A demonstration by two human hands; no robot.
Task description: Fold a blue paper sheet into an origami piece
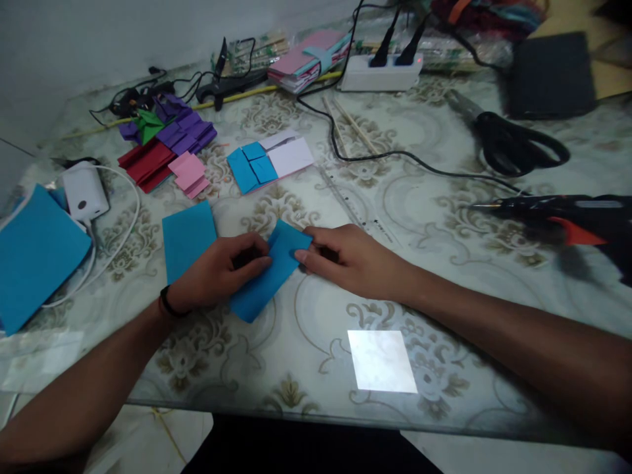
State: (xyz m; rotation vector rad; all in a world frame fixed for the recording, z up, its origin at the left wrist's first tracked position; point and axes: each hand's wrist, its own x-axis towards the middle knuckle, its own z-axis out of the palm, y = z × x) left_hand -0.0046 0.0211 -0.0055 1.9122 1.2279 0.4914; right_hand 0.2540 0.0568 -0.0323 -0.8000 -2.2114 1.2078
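A pale cover with brown floral scrolls dresses the bench (316, 355). Near its middle, the blue paper strip (269, 280) sits between both hands: the left hand (224, 266) pinches its left edge, the right hand (350, 260) its upper right end, thumb against fingers. Around that strip, a flat blue sheet (190, 240) lies at ten o'clock, a plain light wall (123, 33) rises at eleven, a white power strip (380, 79) sits at one, black-handled scissors (518, 141) at two; pale floor (162, 438) shows at seven.
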